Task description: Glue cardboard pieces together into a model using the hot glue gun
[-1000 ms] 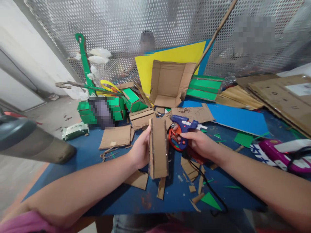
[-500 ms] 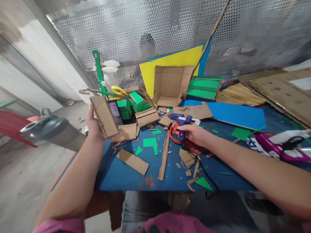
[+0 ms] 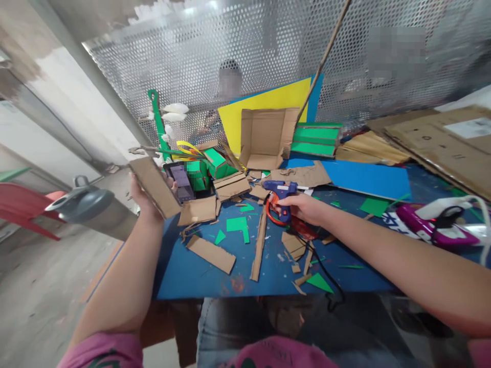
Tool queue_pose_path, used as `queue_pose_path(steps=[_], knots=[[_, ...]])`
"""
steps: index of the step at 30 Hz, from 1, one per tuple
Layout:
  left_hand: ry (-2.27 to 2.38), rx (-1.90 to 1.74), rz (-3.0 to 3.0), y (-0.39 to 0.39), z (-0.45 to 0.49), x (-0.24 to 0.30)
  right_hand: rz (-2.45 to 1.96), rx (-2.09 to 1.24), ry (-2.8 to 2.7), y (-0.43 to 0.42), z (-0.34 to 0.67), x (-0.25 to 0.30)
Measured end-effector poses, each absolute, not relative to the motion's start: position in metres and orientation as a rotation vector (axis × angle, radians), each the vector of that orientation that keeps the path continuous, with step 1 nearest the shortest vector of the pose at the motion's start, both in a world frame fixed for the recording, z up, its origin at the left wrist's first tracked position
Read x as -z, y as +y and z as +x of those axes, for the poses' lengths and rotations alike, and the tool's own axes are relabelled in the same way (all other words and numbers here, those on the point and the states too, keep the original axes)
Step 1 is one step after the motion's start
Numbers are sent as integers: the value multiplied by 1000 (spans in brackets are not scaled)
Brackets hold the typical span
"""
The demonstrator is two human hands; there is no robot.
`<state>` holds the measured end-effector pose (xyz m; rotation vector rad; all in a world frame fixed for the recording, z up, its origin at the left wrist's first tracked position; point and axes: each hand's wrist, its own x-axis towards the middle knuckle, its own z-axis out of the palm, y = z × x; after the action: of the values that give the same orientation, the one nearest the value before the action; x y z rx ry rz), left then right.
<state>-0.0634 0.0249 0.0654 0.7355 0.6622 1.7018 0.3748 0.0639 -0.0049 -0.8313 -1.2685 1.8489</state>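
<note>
My left hand [image 3: 142, 198] grips a rectangular piece of cardboard [image 3: 155, 187], raised and tilted at the left of the table. Some fingertips show past its right edge, near a phone [image 3: 180, 180]. My right hand [image 3: 303, 205] is wrapped round the handle of a blue hot glue gun [image 3: 282, 194], whose nozzle points left above the table. A white glue stick [image 3: 306, 191] pokes out of its back. An orange-red ring-shaped thing [image 3: 273, 214] hangs just below the gun, partly hidden by my fingers. A cardboard strip [image 3: 260, 244] lies below the gun.
An open cardboard box [image 3: 264, 138] stands at the back. Green-covered boxes [image 3: 215, 162] sit left of it. Cardboard offcuts [image 3: 210, 254] and green scraps [image 3: 237, 225] litter the blue table [image 3: 184, 281]. A grey bottle [image 3: 95, 209] is at left, a purple-and-white device [image 3: 433, 225] at right.
My left hand has shifted slightly left with the cardboard piece, and its fingertips now show beyond the right edge. The glue gun stays in my right hand. The view has moved a little.
</note>
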Motion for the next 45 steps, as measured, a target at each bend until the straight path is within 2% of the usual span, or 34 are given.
queue_pose_path(steps=[4, 13, 19, 23, 38, 45], knots=[[493, -1802, 952, 17, -69, -69, -849, -1854, -1272, 64, 375, 6], [408, -1818, 924, 45, -82, -53, -853, -1874, -1318, 72, 382, 13], [993, -1401, 866, 53, -35, -25, -845, -1889, -1342, 76, 383, 15], [1070, -1115, 918, 50, -8, -11, -851, -1883, -1347, 77, 383, 14], [1020, -1056, 1012, 63, -9, 9, -890, -1815, -1348, 71, 378, 8], [1035, -1084, 1083, 66, -12, 12, -913, -1646, -1023, 47, 348, -4]])
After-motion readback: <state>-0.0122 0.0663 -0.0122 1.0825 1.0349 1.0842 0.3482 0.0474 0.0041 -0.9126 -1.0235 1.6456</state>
